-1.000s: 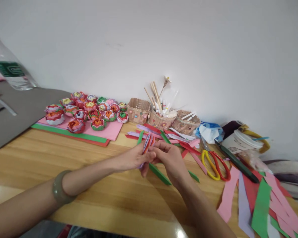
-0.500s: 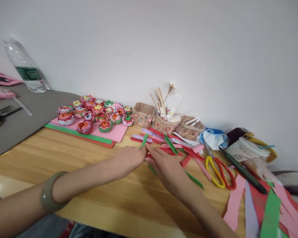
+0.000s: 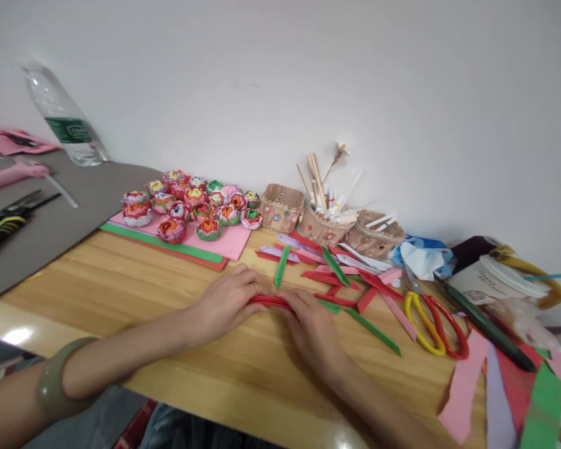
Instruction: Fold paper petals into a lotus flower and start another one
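A narrow folded red paper strip (image 3: 270,300) is stretched between my two hands, low over the wooden table (image 3: 168,386). My left hand (image 3: 231,296) is closed on its left end, and my right hand (image 3: 311,321) grips the right end; the fingers cover both ends. Just beyond them lies a green folded strip (image 3: 282,267). More folded strips in red, pink, purple, white and green form a loose heap, with a red one (image 3: 333,276) near my right hand. Another green strip (image 3: 374,332) lies to the right of that hand.
Paper flowers (image 3: 196,209) stand on coloured sheets at the back left. Three decorated baskets (image 3: 280,209) line the wall. Scissors (image 3: 437,324), a dark green pen-like tool (image 3: 489,327) and uncut strips (image 3: 465,386) are at right. Pliers (image 3: 9,224), a pink glue gun (image 3: 19,174) and a bottle (image 3: 65,121) are at left.
My hands, formerly pressed together by the green strip, have moved apart slightly and nearer to me. The red strip now shows between them. The view has shifted a little left.
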A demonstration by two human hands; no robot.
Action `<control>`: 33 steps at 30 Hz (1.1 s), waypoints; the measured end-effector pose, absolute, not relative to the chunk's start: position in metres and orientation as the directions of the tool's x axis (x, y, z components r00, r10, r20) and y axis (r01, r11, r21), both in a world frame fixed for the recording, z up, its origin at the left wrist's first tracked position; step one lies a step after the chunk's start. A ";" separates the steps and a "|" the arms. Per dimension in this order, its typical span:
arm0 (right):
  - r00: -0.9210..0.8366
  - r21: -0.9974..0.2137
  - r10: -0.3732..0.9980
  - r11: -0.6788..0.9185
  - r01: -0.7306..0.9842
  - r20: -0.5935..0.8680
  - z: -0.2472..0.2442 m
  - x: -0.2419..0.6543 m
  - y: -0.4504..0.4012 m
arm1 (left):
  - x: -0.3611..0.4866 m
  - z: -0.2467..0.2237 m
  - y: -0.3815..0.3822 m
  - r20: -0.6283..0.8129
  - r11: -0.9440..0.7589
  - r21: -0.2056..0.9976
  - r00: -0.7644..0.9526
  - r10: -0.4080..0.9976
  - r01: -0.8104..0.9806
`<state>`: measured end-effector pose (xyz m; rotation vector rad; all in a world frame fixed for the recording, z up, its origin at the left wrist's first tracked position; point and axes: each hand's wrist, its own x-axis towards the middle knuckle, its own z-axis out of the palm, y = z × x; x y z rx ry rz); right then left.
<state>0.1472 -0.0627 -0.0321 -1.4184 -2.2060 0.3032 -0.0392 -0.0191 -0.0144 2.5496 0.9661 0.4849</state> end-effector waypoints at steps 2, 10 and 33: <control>-0.346 -0.350 0.884 0.446 0.824 0.313 -0.036 0.145 -0.063 | -0.040 -0.021 -0.020 0.198 -0.702 0.437 0.702 0.684 0.561; -0.460 -0.041 0.852 0.484 0.874 0.252 -0.040 0.142 -0.066 | -0.040 -0.036 -0.017 0.220 -0.712 0.457 0.708 0.671 0.533; -0.423 -0.147 0.867 0.469 0.871 0.264 -0.035 0.133 -0.066 | -0.065 -0.041 -0.041 0.262 -0.527 0.325 0.461 0.848 0.785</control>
